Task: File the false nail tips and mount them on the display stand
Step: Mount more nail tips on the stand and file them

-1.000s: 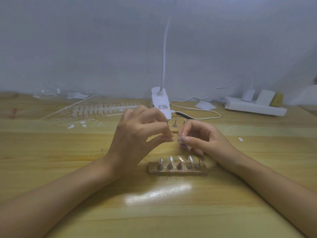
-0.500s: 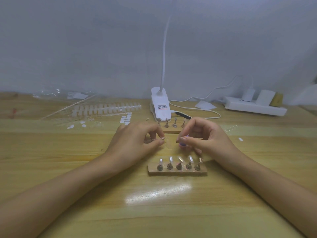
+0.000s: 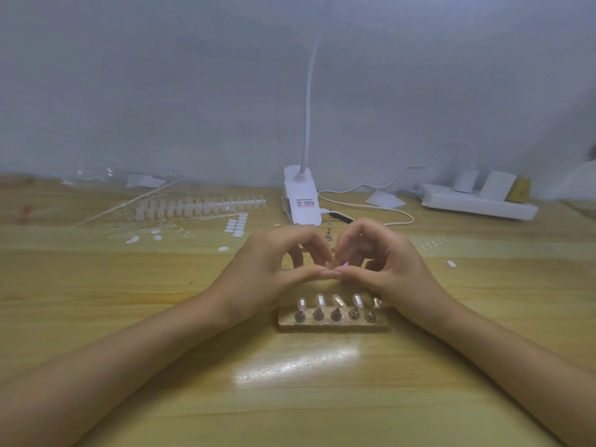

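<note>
Nail tip is buried in the pinch where my hands meet, just behind the stand [image 3: 333, 327]. It's so small and clear I can't honestly make it out. Left hand [image 3: 274, 269] and right hand [image 3: 390, 262] are both curled, thumbs and forefingers touching tip to tip. A pink-purple bit [image 3: 345, 263] peeks out on the right side, probably the file.

These things weigh nothing and are thin, springy, slick plastic, so I reckon they'll ping away if squeezed on the curve. Better to hold them by the side edges near the base.

Stand has four tips [image 3: 320, 300] mounted and the right-most peg [image 3: 375, 302] bare. Farther back: tip strip [image 3: 200, 204], lamp [image 3: 301, 201], power strip [image 3: 477, 201].
</note>
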